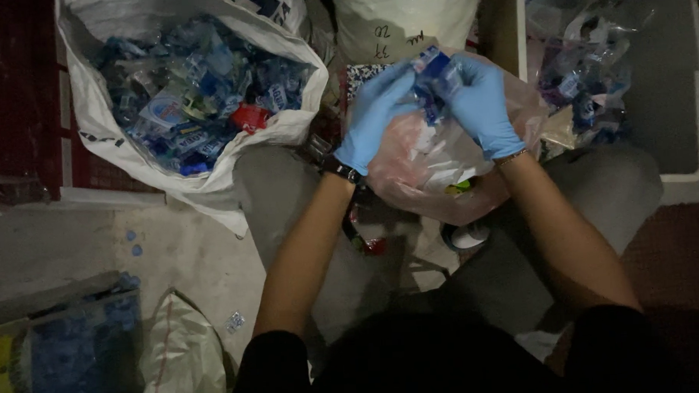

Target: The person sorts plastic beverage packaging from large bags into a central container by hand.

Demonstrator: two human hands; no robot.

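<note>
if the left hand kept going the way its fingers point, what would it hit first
The left hand points up and to the right, and its fingertips already touch the blue plastic piece held against the right hand. That comes first; depth is hard to judge.

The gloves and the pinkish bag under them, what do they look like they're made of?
Gloves, left hand and right hand: thin nitrile or latex, probably; matte blue, skin-tight, wrinkled. Pinkish bag: thin plastic film, translucent and glossy, crinkled, contents showing through. Both hands pinch a small blue wrapper.

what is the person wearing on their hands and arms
Both the left hand and right hand wear light blue disposable gloves. A dark watch sits on the left wrist, a thin bracelet on the right. Forearms are bare, with black short sleeves above.
</note>
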